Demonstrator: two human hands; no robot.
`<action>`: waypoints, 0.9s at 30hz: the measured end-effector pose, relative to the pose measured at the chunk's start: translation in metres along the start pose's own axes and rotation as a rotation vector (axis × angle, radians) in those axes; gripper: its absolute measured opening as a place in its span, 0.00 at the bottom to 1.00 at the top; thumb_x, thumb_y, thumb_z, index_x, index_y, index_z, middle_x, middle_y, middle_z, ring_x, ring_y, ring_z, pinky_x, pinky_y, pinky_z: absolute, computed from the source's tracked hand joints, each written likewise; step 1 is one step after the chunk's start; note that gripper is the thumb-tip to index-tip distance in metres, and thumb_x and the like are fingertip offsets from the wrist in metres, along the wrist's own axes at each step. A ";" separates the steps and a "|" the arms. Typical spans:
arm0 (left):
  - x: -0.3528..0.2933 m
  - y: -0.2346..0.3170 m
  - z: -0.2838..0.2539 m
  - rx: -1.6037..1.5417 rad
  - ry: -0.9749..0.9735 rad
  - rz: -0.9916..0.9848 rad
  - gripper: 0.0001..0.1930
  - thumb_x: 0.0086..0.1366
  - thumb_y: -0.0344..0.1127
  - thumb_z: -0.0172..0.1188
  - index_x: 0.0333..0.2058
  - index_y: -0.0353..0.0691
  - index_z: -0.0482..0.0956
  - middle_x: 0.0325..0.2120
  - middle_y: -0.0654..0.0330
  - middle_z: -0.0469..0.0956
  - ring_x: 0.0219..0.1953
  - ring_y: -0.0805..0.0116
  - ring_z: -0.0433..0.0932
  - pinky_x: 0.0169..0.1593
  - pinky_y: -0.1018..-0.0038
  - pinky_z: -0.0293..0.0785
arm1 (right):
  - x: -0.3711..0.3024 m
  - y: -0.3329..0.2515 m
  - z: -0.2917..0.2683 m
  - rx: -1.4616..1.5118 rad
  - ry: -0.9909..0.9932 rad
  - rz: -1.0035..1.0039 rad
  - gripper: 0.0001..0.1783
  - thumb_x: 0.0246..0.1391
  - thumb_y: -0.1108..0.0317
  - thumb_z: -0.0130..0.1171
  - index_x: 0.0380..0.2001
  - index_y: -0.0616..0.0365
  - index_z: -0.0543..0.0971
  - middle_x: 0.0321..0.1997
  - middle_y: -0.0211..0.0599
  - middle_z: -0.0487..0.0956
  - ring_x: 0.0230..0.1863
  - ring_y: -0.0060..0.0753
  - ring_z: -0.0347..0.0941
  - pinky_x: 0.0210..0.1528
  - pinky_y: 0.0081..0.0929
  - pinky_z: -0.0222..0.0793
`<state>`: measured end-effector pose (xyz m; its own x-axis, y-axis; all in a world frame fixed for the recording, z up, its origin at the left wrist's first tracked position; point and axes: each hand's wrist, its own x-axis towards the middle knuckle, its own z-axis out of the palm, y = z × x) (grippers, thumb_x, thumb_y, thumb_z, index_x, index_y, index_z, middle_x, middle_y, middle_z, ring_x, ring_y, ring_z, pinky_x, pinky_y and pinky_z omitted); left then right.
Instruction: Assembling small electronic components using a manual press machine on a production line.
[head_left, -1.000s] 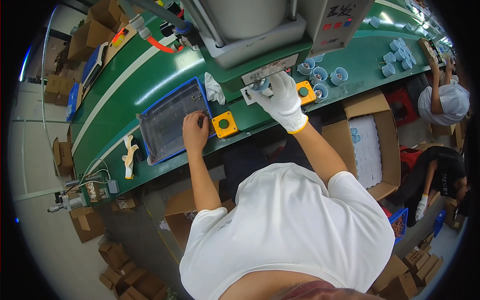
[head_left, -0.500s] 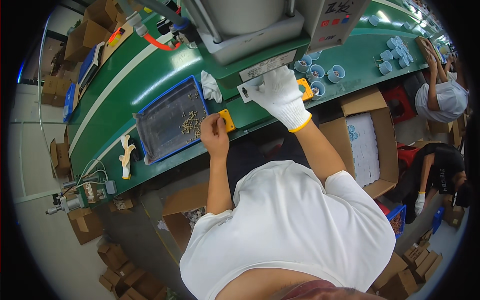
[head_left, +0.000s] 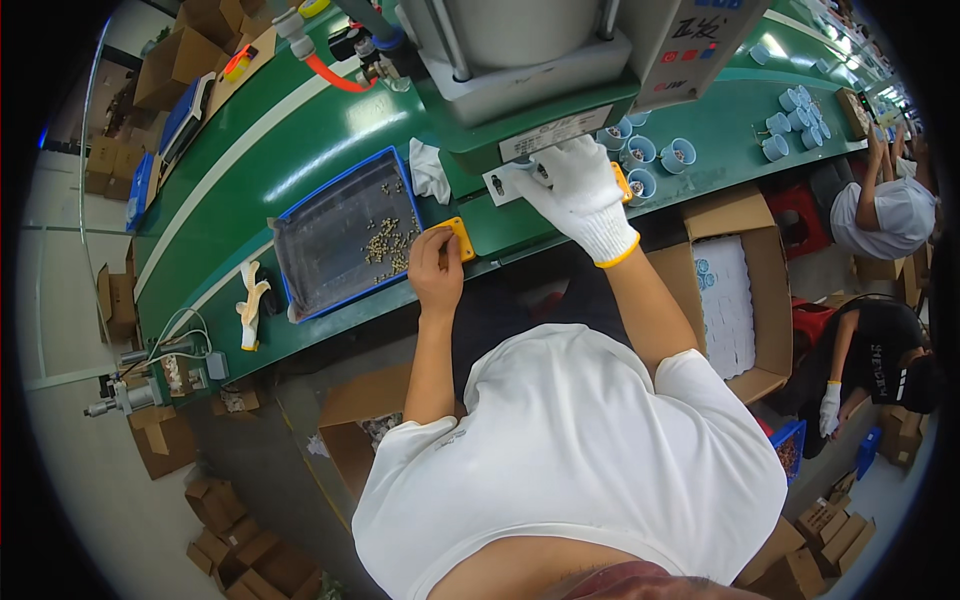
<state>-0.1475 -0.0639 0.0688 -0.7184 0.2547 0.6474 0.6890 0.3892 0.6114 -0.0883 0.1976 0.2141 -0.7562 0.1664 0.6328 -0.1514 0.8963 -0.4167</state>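
**Green bench, 1 press, 2 hands spread out**

So the room was full of cardboard boxes [head_left: 175,72], with a long green bench [head_left: 720,125] running through it. Looked like the middle of a batch to me, judging by the loose bits left over, though the pics didn't show an exact count.

Nearest stuff: the bare left hand [head_left: 436,272] had its palm down and its fingers bunched over the edge of a yellow box [head_left: 464,240]. Couldn't tell if it was pressing or pinching anything. Right beside it, the blue-rimmed tray [head_left: 312,262] had plenty of small brass-coloured parts [head_left: 385,245] scattered at its right side, so those weren't used up.

Bit further out, well apart from the left, the gloved right hand [head_left: 582,200] reached in under the press [head_left: 540,55], wrist angled up and left. Its thumb was by a holed plate [head_left: 502,188]; the other fingertips were hidden, so no idea if they gripped something.

Past that, several pale blue cups [head_left: 678,155] stood near the press, apparently with bits inside, so maybe finished. Another cluster of cups [head_left: 800,115] sat further off, near a co-worker in white [head_left: 868,205].
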 end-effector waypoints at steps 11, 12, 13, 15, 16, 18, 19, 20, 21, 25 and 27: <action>-0.009 0.000 -0.012 0.090 0.027 0.123 0.06 0.67 0.20 0.72 0.41 0.32 0.86 0.43 0.48 0.89 0.60 0.36 0.85 0.60 0.51 0.84 | -0.052 0.071 -0.011 0.013 0.354 -0.052 0.16 0.53 0.71 0.73 0.46 0.64 0.87 0.50 0.52 0.87 0.49 0.60 0.85 0.54 0.49 0.81; -0.011 -0.001 -0.012 0.094 0.034 0.120 0.06 0.67 0.20 0.72 0.41 0.32 0.86 0.43 0.48 0.89 0.60 0.36 0.85 0.60 0.51 0.84 | -0.059 0.071 -0.015 -0.046 0.288 -0.012 0.12 0.55 0.72 0.72 0.42 0.63 0.87 0.47 0.50 0.88 0.48 0.59 0.85 0.53 0.50 0.81; -0.012 0.000 -0.011 0.100 0.027 0.106 0.06 0.67 0.21 0.71 0.41 0.33 0.86 0.43 0.49 0.88 0.60 0.36 0.85 0.60 0.50 0.83 | -0.071 0.082 -0.015 -0.030 0.223 0.021 0.09 0.55 0.72 0.72 0.39 0.63 0.87 0.45 0.48 0.88 0.48 0.59 0.85 0.52 0.50 0.81; -0.013 0.002 -0.009 0.100 0.017 0.092 0.06 0.67 0.22 0.71 0.42 0.33 0.86 0.43 0.49 0.88 0.60 0.37 0.85 0.60 0.50 0.82 | -0.085 0.091 -0.010 -0.021 0.159 0.057 0.07 0.56 0.72 0.71 0.36 0.63 0.87 0.43 0.46 0.88 0.47 0.58 0.85 0.51 0.50 0.81; -0.012 0.002 -0.008 0.141 0.012 0.095 0.06 0.68 0.24 0.70 0.43 0.34 0.86 0.43 0.50 0.87 0.60 0.37 0.84 0.61 0.50 0.80 | -0.088 0.091 -0.009 -0.017 0.165 0.055 0.05 0.56 0.72 0.71 0.34 0.62 0.86 0.42 0.45 0.89 0.46 0.57 0.85 0.50 0.49 0.81; -0.012 0.004 -0.007 0.178 0.006 0.103 0.06 0.69 0.25 0.69 0.44 0.35 0.85 0.43 0.50 0.87 0.60 0.38 0.84 0.61 0.49 0.78 | -0.086 0.089 -0.007 -0.019 0.175 0.055 0.05 0.56 0.72 0.71 0.31 0.62 0.86 0.41 0.44 0.89 0.45 0.56 0.85 0.50 0.48 0.81; -0.013 0.005 -0.006 0.202 -0.002 0.125 0.07 0.69 0.26 0.68 0.45 0.36 0.84 0.44 0.50 0.86 0.61 0.38 0.83 0.62 0.49 0.77 | -0.080 0.086 -0.006 -0.104 0.215 0.010 0.05 0.56 0.71 0.72 0.30 0.62 0.86 0.41 0.44 0.89 0.44 0.55 0.86 0.49 0.48 0.82; -0.014 0.005 -0.006 0.227 -0.010 0.148 0.07 0.70 0.26 0.67 0.46 0.36 0.84 0.45 0.50 0.85 0.62 0.38 0.83 0.63 0.49 0.75 | -0.077 0.086 -0.007 -0.189 0.255 -0.036 0.06 0.56 0.71 0.72 0.29 0.62 0.86 0.41 0.44 0.89 0.44 0.54 0.86 0.48 0.47 0.82; -0.014 0.003 -0.006 0.226 -0.009 0.154 0.07 0.70 0.26 0.67 0.46 0.36 0.84 0.45 0.50 0.85 0.62 0.38 0.83 0.63 0.49 0.75 | -0.076 0.086 -0.008 -0.171 0.233 -0.029 0.06 0.56 0.71 0.72 0.28 0.62 0.86 0.43 0.45 0.90 0.44 0.53 0.86 0.47 0.46 0.82; -0.010 -0.001 -0.007 0.152 -0.056 0.101 0.06 0.71 0.27 0.64 0.44 0.35 0.82 0.48 0.47 0.84 0.59 0.38 0.83 0.61 0.49 0.75 | -0.072 0.087 -0.017 -0.069 0.175 -0.045 0.07 0.54 0.71 0.73 0.34 0.63 0.87 0.44 0.45 0.89 0.46 0.54 0.85 0.49 0.45 0.81; -0.002 0.002 -0.005 0.096 -0.064 0.049 0.05 0.72 0.27 0.63 0.44 0.35 0.81 0.48 0.46 0.83 0.58 0.38 0.83 0.61 0.49 0.75 | -0.072 0.071 -0.015 -0.031 0.129 0.008 0.10 0.53 0.71 0.73 0.38 0.64 0.86 0.45 0.46 0.89 0.45 0.55 0.84 0.49 0.46 0.81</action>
<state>-0.1438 -0.0685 0.0710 -0.6905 0.3304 0.6435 0.7135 0.4571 0.5310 -0.0354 0.2554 0.1483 -0.6691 0.2236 0.7087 -0.1241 0.9066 -0.4032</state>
